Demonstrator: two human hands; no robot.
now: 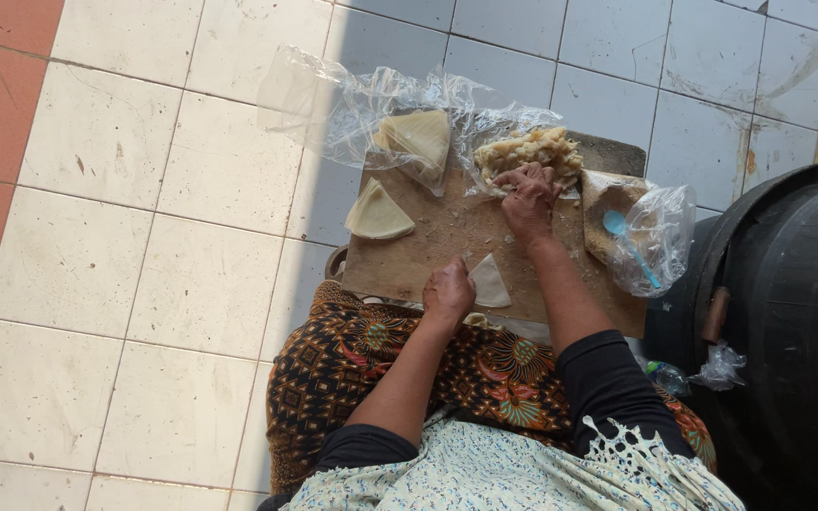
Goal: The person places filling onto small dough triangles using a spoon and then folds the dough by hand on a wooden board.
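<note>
A wooden board point(437, 237) rests on my lap over a patterned cloth. My left hand point(448, 293) pinches a pale triangular dough wrapper point(490, 282) at the board's near edge. My right hand point(527, 197) reaches into a mound of yellowish filling point(532, 149) lying on clear plastic at the far edge of the board; its fingers are buried in the filling. A stack of triangular wrappers point(417, 138) sits in a clear plastic bag point(352, 104), and another folded pale piece point(377, 212) lies on the board's left side.
A plastic bag point(660, 237) with a blue spoon point(629, 244) and a brownish paste sits at the board's right. A large black drum point(797, 322) stands at the right. White and red floor tiles point(125, 237) spread to the left.
</note>
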